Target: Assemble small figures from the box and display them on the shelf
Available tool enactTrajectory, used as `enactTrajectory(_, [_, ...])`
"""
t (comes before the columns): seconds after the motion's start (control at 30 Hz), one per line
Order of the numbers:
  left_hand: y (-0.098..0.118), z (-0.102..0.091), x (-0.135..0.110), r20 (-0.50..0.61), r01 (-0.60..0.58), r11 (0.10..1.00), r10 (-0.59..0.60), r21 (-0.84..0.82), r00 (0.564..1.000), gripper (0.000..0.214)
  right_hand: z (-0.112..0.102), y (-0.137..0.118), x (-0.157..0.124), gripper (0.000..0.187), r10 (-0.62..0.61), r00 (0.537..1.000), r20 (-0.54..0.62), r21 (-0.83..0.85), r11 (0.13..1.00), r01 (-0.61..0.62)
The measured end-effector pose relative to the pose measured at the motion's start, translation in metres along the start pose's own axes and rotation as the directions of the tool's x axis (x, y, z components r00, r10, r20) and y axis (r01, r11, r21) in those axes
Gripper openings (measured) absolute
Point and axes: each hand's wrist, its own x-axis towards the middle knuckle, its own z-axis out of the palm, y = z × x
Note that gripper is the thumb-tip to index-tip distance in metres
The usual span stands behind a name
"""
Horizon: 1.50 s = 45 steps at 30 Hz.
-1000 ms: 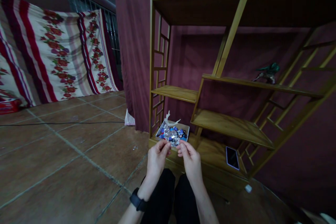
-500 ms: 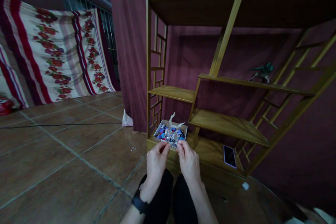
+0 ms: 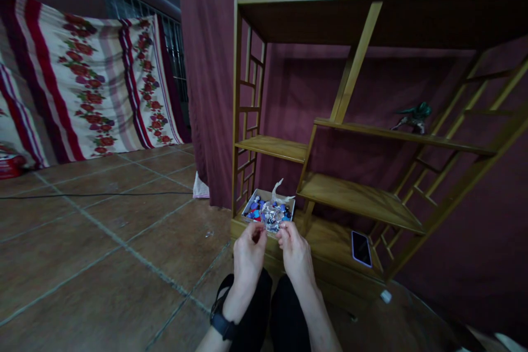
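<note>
Both my hands are raised in front of me over my knees, pinching the lower edges of a small clear plastic bag [image 3: 273, 213] with small pieces inside and a knotted white top. My left hand [image 3: 248, 252], with a black watch on its wrist, grips the bag's left side. My right hand [image 3: 295, 252] grips its right side. Just behind the bag sits a small open cardboard box [image 3: 253, 198] filled with blue, red and white pieces, on the bottom board of a wooden shelf unit [image 3: 350, 192].
A phone [image 3: 361, 248] lies face up on the shelf's bottom board to the right. A green figurine [image 3: 413, 116] stands on a higher shelf. Maroon curtain behind the shelves, tiled floor with a black cable [image 3: 94, 194] to the left, floral cloth hanging at far left.
The hands have stayed pinched on the bag and drawn slightly closer together; its white top now leans right. The view shifted a little.
</note>
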Motion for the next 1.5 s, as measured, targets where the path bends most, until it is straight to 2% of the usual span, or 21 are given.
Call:
enactTrajectory(0.17, [0.008,-0.004,0.0,-0.009,-0.07,0.97,0.074,0.234,0.997,0.016,-0.001,-0.004,-0.002,0.026,-0.039,0.999,0.001,0.031,0.999,0.039])
enactTrajectory(0.3, [0.009,-0.006,0.001,-0.009,-0.06,0.927,0.068,0.371,0.998,0.02,0.001,-0.011,-0.008,0.027,-0.063,0.997,0.038,0.057,0.997,0.06])
enactTrajectory(0.47, [0.007,-0.008,0.0,0.013,-0.033,0.921,0.03,0.389,0.999,0.016,0.008,-0.015,-0.016,0.029,-0.043,0.996,0.077,0.115,0.993,0.034])
enactTrajectory(0.67, [0.006,-0.009,-0.004,-0.024,-0.021,0.917,0.034,0.398,0.999,0.01,0.015,-0.003,-0.015,0.028,0.006,0.999,0.049,0.119,0.993,-0.012])
enactTrajectory(0.97, [0.006,-0.008,-0.014,0.001,-0.182,0.9,0.197,0.397,0.98,0.018,0.015,0.008,-0.014,0.031,0.028,1.0,0.006,0.163,0.986,-0.029])
enactTrajectory(1.17, [0.01,-0.008,-0.021,0.029,-0.261,0.802,0.292,0.537,0.956,0.019,0.015,0.014,-0.011,0.035,0.074,0.997,-0.023,0.202,0.977,-0.068])
enactTrajectory(1.43, [0.016,-0.013,-0.029,0.214,-0.406,0.577,0.372,0.709,0.903,0.021,0.011,0.014,-0.014,0.036,0.099,0.994,-0.046,0.252,0.964,-0.085])
enactTrajectory(1.5, [0.015,-0.014,-0.029,0.23,-0.41,0.553,0.368,0.725,0.901,0.021,0.009,0.012,-0.016,0.035,0.105,0.994,-0.041,0.263,0.96,-0.09])
